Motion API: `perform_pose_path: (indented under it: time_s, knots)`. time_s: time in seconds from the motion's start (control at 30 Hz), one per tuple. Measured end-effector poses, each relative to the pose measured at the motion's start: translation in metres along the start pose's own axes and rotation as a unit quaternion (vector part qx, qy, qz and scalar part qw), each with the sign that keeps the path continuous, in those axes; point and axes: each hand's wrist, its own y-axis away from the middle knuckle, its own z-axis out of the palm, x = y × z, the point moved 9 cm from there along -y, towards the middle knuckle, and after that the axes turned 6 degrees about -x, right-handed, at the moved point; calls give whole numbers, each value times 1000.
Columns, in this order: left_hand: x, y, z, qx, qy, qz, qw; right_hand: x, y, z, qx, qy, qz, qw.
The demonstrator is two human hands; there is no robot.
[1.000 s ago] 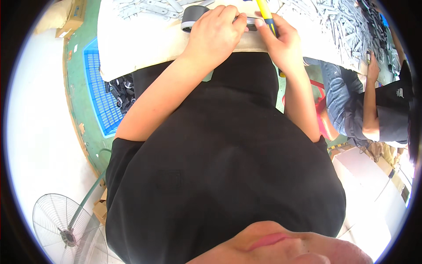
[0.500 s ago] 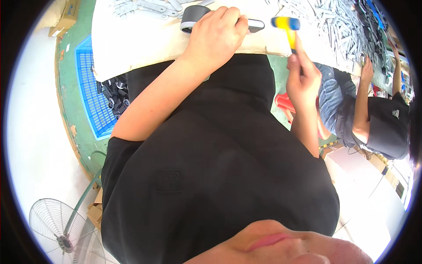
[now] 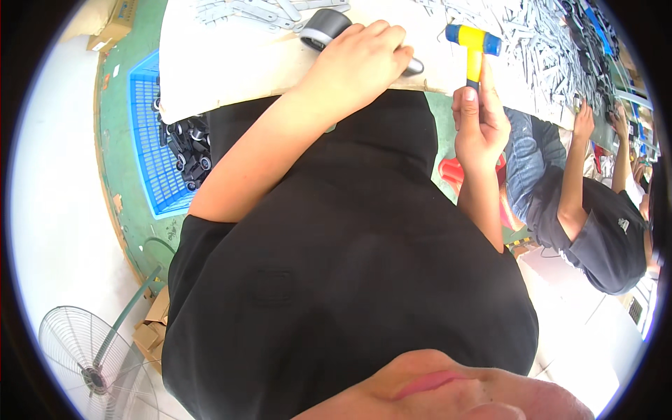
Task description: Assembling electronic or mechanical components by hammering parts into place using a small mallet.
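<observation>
My left hand point(image 3: 360, 61) is closed over a dark grey handle-like part point(image 3: 326, 28) at the table's near edge. The part's round, cup-like end sticks out to the left of the hand, and its slim silver-grey tip shows on the right; the middle is hidden under the fingers. In my right hand point(image 3: 481, 129) is a small mallet point(image 3: 474, 40) with a yellow head and blue faces, gripped by its dark lower handle. The mallet is raised beside the part, apart from it.
Flat grey strips point(image 3: 255, 10) lie at the table's far left, with a large heap of them point(image 3: 535, 52) at right. On the floor, a blue crate point(image 3: 150, 150) holds dark parts. A standing fan point(image 3: 94, 378) is at lower left. A co-worker point(image 3: 595, 217) works at right.
The part has turned under my left hand, its right tip now lower. The mallet has shifted slightly right, and its head, smeared before, is now sharp.
</observation>
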Motion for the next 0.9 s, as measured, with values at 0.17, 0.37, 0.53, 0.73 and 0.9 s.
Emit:
perform_pose_path:
  time_s: [0.17, 0.37, 0.53, 0.73, 0.9]
  knots:
    - [-19, 21, -16, -21, 72, -5, 997, 12, 5, 8, -18, -59, 31, 998]
    - [-63, 43, -32, 84, 190, -122, 970, 25, -3, 25, -102, -88, 72, 988]
    - [-99, 52, -19, 134, 237, -250, 929, -3, -31, 52, -151, 9, 9, 988]
    - [-97, 57, -19, 171, 139, -154, 963, -36, -63, 45, -112, 11, -89, 990]
    - [-88, 56, -16, 193, 105, -110, 969, -22, -67, 53, -35, 20, -84, 996]
